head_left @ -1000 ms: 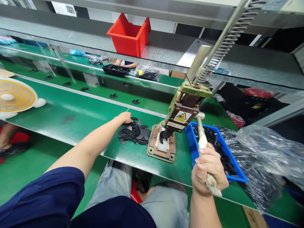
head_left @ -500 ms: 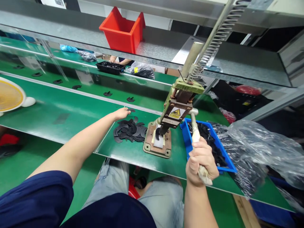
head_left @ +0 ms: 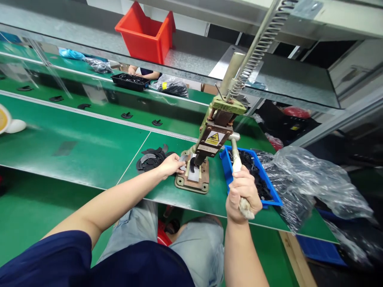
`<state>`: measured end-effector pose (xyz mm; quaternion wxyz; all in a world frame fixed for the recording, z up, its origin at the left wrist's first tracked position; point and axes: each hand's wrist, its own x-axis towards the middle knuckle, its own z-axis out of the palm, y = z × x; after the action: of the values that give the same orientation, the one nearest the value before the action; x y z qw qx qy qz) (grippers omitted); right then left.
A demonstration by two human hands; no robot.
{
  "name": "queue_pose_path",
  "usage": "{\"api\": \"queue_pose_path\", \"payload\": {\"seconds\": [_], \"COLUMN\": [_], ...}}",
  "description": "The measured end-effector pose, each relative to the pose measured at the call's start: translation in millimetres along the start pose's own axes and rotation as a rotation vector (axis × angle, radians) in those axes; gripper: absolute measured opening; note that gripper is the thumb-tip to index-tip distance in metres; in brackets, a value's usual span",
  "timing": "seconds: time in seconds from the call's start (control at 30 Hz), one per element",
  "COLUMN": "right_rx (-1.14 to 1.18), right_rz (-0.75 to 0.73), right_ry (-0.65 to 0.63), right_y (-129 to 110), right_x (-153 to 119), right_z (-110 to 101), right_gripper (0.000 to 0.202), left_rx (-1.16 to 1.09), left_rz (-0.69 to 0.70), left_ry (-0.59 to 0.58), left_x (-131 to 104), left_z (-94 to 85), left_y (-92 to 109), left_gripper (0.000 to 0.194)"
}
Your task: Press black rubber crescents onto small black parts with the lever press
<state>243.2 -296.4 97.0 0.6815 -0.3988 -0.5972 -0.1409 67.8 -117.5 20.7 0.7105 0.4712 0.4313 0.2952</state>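
Note:
My right hand (head_left: 243, 195) is wrapped round the pale lever handle (head_left: 236, 159) of a green hand press (head_left: 214, 137) with a warning label. My left hand (head_left: 172, 165) pinches a dark curved plastic piece (head_left: 183, 158) at the left edge of the press base (head_left: 191, 186). Under the ram, another black curved piece (head_left: 192, 165) rests on the light plate of the base. A pile of black curved pieces (head_left: 149, 161) lies left of the press, partly hidden by my left hand.
Right of the press stands a blue bin (head_left: 273, 193) of small black parts, beside clear plastic bags (head_left: 317, 179). An orange-red bin (head_left: 146, 40) sits on the metal shelf above. Black parts (head_left: 127, 115) lie spaced along the green strip behind. Across it, another person's hands (head_left: 133, 71) work at a black tray (head_left: 130, 81).
My left hand has come from behind the pile to the press base, bringing a curved piece. My right hand stays on the lever handle. The whole view has shifted a little.

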Motion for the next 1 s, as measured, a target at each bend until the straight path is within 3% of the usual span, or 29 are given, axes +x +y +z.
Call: {"api": "queue_pose_path", "payload": {"seconds": [0.1, 0.2, 0.33, 0.47, 0.57, 0.77, 1.0], "right_rx": [0.002, -0.001, 0.001, 0.011, 0.018, -0.005, -0.006], "right_rz": [-0.006, -0.005, 0.002, -0.008, -0.017, 0.007, 0.027], "right_ry": [0.006, 0.0, -0.011, 0.02, 0.034, 0.006, 0.041], "right_y": [-0.2, -0.3, -0.1, 1.4, 1.9, -0.3, -1.7], "right_x": [0.0, 0.0, -0.3, -0.8, -0.5, 0.0, 0.7], "right_z": [-0.3, -1.0, -1.4, 1.0, 1.7, -0.4, 3.4], "right_gripper": [0.023, 0.022, 0.022, 0.021, 0.021, 0.021, 0.023], "left_rx": [-0.036, -0.058, -0.081, 0.088, 0.222, 0.27, 0.304], "left_rz": [-0.012, -0.026, -0.029, -0.023, 0.014, 0.068, 0.013], "left_ry": [-0.06, -0.135, -0.098, -0.14, -0.15, -0.23, -0.285], "left_x": [4.0, 6.6, 10.0, 16.9, 24.6, 40.5, 53.0], "left_z": [18.5, 24.5, 6.9, -10.8, -10.9, -4.7, -10.1], "left_y": [2.3, 6.1, 11.5, 9.5, 5.7, 11.3, 11.8], "left_gripper": [0.034, 0.023, 0.022, 0.027, 0.029, 0.031, 0.031]}}
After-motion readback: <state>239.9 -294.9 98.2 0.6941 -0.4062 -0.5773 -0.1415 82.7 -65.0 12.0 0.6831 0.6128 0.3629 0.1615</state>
